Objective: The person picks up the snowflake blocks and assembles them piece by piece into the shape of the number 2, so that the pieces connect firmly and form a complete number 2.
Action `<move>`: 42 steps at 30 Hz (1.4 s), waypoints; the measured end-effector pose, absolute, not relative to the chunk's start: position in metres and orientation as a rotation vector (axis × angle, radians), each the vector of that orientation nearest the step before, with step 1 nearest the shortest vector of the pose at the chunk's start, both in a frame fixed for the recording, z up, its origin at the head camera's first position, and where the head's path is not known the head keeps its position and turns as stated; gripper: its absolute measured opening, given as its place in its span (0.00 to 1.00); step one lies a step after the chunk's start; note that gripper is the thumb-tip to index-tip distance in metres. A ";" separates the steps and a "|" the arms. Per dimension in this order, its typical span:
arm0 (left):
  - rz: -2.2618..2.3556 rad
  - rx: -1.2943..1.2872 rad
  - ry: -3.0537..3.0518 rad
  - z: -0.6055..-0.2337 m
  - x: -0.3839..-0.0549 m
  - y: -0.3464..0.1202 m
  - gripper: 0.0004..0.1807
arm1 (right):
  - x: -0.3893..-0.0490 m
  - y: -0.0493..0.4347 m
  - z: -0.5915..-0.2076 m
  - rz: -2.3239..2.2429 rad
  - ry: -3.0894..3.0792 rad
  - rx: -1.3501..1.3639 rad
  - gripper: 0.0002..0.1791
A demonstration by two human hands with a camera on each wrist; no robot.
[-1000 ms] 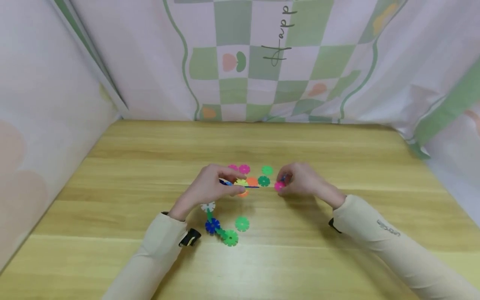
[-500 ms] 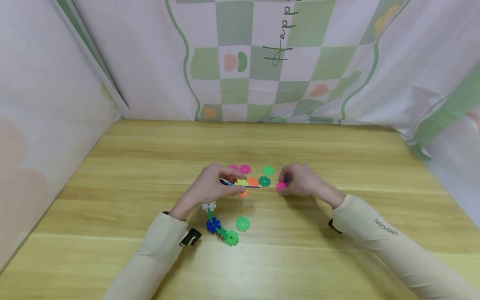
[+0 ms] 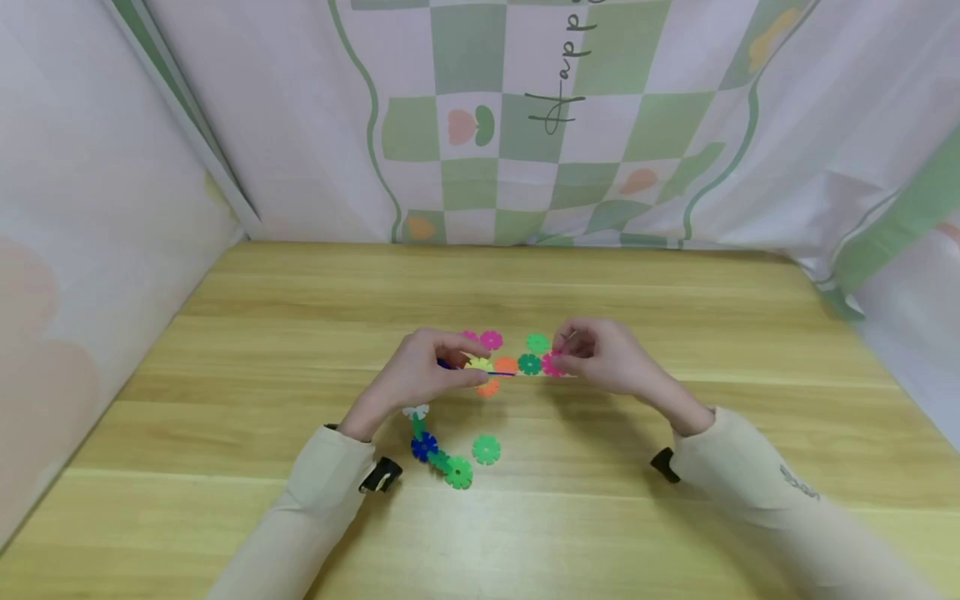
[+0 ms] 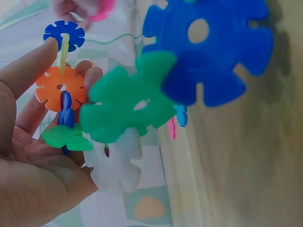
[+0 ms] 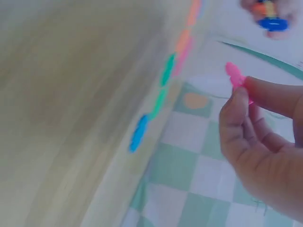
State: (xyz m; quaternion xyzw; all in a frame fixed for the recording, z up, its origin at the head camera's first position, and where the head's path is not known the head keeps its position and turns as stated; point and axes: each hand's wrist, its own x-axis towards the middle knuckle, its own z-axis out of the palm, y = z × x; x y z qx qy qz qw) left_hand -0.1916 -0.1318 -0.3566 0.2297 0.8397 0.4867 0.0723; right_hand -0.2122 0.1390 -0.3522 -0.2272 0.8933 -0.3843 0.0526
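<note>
My left hand (image 3: pixel 423 367) holds a chain of slotted flower-shaped plastic discs between thumb and fingers. In the left wrist view its end blue disc (image 4: pixel 52 32) meets a thin yellow disc (image 4: pixel 62 57), then an orange disc (image 4: pixel 49 87). Further along, a white disc (image 4: pixel 118 163), a green disc (image 4: pixel 106 113) and a large blue disc (image 4: pixel 170 42) trail from the hand. A light green disc (image 3: pixel 458 472) ends the hanging tail in the head view. My right hand (image 3: pixel 607 354) pinches a single pink disc (image 3: pixel 551 364) by its edge, apart from the chain.
Loose discs lie on the wooden table (image 3: pixel 300 300) between and beyond the hands: dark green (image 3: pixel 529 364), light green (image 3: pixel 537 342), orange (image 3: pixel 506 367) and pink (image 3: pixel 491 340). Another light green disc (image 3: pixel 486 449) lies nearer. A blue disc (image 5: pixel 138 134) shows in the right wrist view. Patterned curtain (image 3: pixel 465 183) stands behind.
My right hand has risen with the pink disc and shifted it slightly left, turning its face more into view. My left hand has barely moved; the chain's tail has swung slightly.
</note>
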 end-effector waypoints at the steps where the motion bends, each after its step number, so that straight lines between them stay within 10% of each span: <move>1: 1.463 0.688 2.525 -0.357 -0.192 -0.132 0.15 | -0.209 0.137 -0.351 -1.246 2.686 -0.691 0.05; 42: 1.337 0.778 2.536 -0.355 -0.187 -0.124 0.14 | -0.185 0.114 -0.356 -1.596 2.388 -0.712 0.04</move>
